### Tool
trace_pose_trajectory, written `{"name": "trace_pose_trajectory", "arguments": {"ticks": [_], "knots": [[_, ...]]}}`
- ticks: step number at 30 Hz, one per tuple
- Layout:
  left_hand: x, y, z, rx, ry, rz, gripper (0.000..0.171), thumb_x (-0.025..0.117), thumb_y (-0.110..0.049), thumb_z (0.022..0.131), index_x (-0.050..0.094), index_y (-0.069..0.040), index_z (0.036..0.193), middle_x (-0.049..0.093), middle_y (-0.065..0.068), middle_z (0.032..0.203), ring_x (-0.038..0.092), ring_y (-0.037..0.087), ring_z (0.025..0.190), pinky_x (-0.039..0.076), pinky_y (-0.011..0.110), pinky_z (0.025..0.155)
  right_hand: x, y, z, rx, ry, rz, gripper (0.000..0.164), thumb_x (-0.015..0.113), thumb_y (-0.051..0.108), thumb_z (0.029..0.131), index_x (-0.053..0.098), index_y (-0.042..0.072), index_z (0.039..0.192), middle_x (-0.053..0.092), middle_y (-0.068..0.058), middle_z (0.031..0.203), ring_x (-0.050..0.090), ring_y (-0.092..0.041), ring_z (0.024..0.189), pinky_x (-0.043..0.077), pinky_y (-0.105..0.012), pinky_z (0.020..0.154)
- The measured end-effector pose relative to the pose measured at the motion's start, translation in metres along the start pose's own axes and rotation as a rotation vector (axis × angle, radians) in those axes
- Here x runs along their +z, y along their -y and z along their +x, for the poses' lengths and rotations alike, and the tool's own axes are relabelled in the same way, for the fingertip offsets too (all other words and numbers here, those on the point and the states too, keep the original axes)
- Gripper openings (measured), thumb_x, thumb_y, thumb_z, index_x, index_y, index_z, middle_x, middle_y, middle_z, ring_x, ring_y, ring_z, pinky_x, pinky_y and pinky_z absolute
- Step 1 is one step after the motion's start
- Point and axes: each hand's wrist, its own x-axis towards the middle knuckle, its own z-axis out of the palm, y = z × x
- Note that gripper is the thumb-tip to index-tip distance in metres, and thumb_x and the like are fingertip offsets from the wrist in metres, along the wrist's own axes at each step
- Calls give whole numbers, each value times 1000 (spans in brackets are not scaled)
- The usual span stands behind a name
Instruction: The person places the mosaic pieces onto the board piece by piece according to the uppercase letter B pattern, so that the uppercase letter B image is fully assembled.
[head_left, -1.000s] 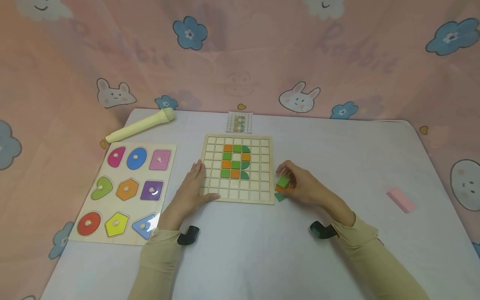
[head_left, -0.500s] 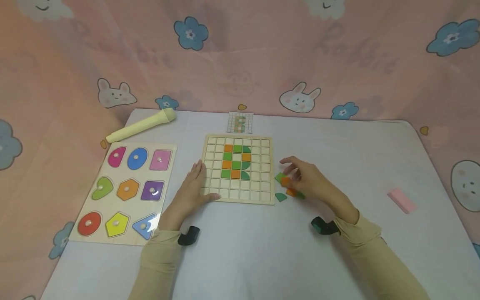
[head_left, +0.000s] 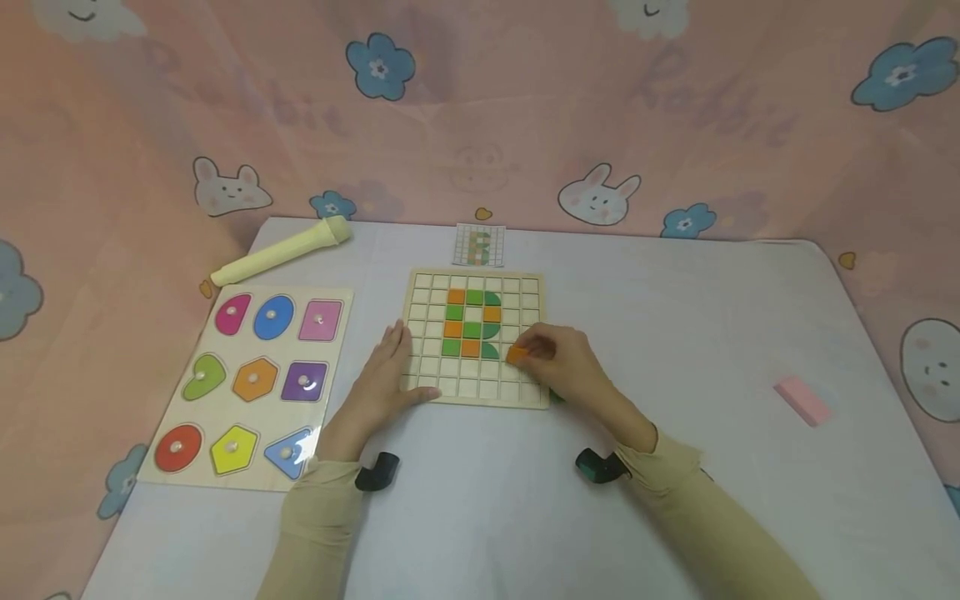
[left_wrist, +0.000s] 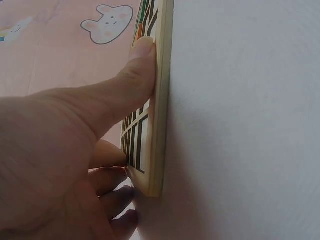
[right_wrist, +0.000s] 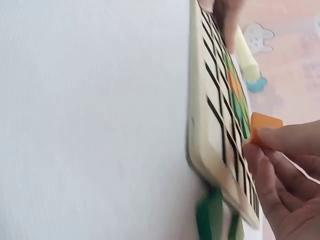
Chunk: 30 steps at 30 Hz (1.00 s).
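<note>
My left hand [head_left: 378,383] rests against the left edge of a wooden grid board [head_left: 487,389], fingers along that side and thumb over the near rim. Orange and green tiles [head_left: 452,329] sit in the grid as a letter-like figure. Between thumb and fingers, my right hand [head_left: 567,364] pinches an orange square tile [right_wrist: 265,123], held above the board just right of the figure's lower end. Beside the board's right edge lies a dark green tile [right_wrist: 210,215], mostly covered by my right hand in the head view; other loose pieces there are largely hidden.
Behind the board lies a small pattern card [head_left: 479,245]. To the left are a shape puzzle board [head_left: 258,429] with knobbed pieces and a pale yellow stick [head_left: 277,252]. A pink block [head_left: 802,400] lies far right. Patterned cloth hangs behind the table.
My right hand spread the little stack of tiles beside the board, then moved left over the board with an orange tile. My left hand has stayed in place.
</note>
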Motion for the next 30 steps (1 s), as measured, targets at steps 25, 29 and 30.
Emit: {"name": "trace_pose_trajectory", "arguments": {"ticks": [25,29,30], "knots": [[0,1,0,4,6,-9,112,84,-35,91,10,1,168,-2,15,179,-3,34,167,8,53,136,68,37,28,-45,8,-42,4,83,11,92,81,7,92,77,-4,93,62,-15,84,52,-26,74],[0,0,0,-4,4,-14,113,85,-34,91,10,0,168,-2,15,179,-3,34,167,8,53,136,71,38,30,-50,7,-118,5,84,12,91,83,8,89,75,-3,96,62,-16,88,53,-30,78],[0,0,0,-6,3,-16,113,85,-34,91,10,0,168,-2,15,179,-3,34,167,9,53,136,71,38,30,-48,10,-130,5,84,13,91,83,9,88,74,-3,96,62,-17,89,53,-31,78]]}}
